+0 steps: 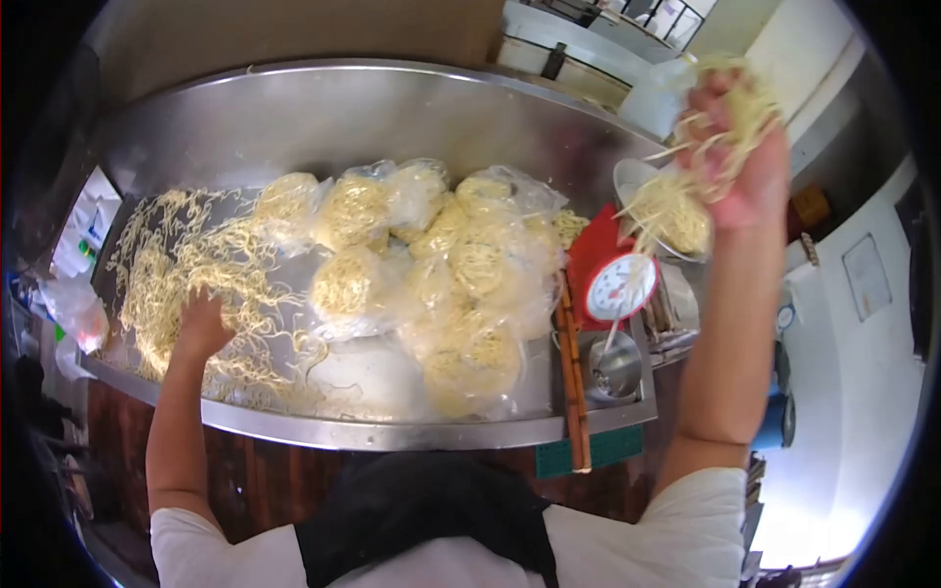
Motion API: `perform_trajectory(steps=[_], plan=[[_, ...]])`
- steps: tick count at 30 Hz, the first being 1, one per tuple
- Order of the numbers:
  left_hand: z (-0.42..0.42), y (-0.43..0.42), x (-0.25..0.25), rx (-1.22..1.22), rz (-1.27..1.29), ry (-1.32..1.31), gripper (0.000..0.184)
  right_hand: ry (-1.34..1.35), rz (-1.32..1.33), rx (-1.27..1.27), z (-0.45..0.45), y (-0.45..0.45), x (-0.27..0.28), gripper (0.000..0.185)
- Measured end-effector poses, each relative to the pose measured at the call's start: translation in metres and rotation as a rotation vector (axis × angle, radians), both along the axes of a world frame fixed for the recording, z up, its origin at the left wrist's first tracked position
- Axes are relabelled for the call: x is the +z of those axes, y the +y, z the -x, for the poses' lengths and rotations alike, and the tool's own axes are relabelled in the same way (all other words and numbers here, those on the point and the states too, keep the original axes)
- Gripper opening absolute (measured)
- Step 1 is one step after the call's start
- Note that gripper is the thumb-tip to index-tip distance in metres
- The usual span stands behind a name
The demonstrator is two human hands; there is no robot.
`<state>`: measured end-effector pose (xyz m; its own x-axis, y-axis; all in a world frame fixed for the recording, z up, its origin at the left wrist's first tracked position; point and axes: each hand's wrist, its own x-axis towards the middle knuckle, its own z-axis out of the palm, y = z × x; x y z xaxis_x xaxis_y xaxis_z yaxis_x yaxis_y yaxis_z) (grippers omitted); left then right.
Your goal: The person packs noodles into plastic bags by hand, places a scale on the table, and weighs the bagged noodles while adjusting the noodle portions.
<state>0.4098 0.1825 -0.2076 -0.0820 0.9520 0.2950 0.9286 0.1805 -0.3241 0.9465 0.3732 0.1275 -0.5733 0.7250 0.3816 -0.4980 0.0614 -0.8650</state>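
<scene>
Loose yellow noodles (157,284) lie spread over the left end of a steel tray (392,103). My left hand (204,325) rests among them, its fingers apart and their tips partly buried. Raised at the upper right, my right hand (747,162) is closed around a bunch of noodles (755,103), with strands dangling below it. Under that hand are a clear bowl of noodles (678,220) and a red dial scale (619,287). Several plastic bags of noodles (480,265) sit grouped in the middle of the tray.
A bamboo stick (570,377) lies across the tray's front rim, beside a metal bowl with a ladle-like handle (615,367). Below the rim is a green perforated piece (613,449). A plastic bag (78,312) hangs past the tray's left end.
</scene>
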Motion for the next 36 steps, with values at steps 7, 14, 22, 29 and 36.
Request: perform_trajectory(steps=[7,14,22,29,36], plan=[[-0.329,0.205,0.207,-0.473,0.087,-1.285,0.055,-0.103,-0.292,-0.294,-0.146,0.042,0.110,0.021],[-0.609,0.299,0.270,-0.706,-0.009,-1.095,0.055,0.057,-0.292,-0.765,-0.169,0.074,0.110,0.025],[-0.606,0.325,0.238,-0.734,0.352,-1.729,0.029,0.097,-0.274,-0.597,-0.199,0.116,0.052,0.021],[-0.576,0.277,0.239,-0.802,0.194,-2.166,0.025,-1.597,-0.449,-0.513,-0.208,0.155,-0.008,0.029],[-0.566,0.271,0.242,-0.824,0.260,-2.008,0.027,-1.484,-0.427,-0.688,-0.191,0.128,0.023,0.027]])
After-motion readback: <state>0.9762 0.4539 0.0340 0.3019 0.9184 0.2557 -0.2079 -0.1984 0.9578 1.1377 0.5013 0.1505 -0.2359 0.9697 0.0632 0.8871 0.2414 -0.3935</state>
